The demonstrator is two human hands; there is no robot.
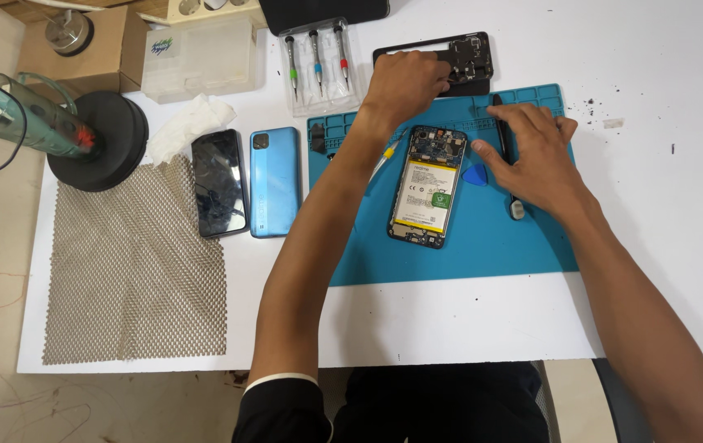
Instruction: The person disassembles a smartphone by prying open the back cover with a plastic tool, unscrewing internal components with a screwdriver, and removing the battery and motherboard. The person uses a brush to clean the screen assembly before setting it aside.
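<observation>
white table carries everything. metal mesh sheet at left front. black round stand behind mesh, green tool resting in it. crumpled white tissue beside stand. dark phone and blue phone side by side, just touching. clear case of three screwdrivers behind them. frosted plastic box left of case. cardboard box at far left corner.

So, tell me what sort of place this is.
Likely a phone repair bench: an opened phone lies on a blue work mat, with a screwdriver set and a spare phone nearby.
</observation>
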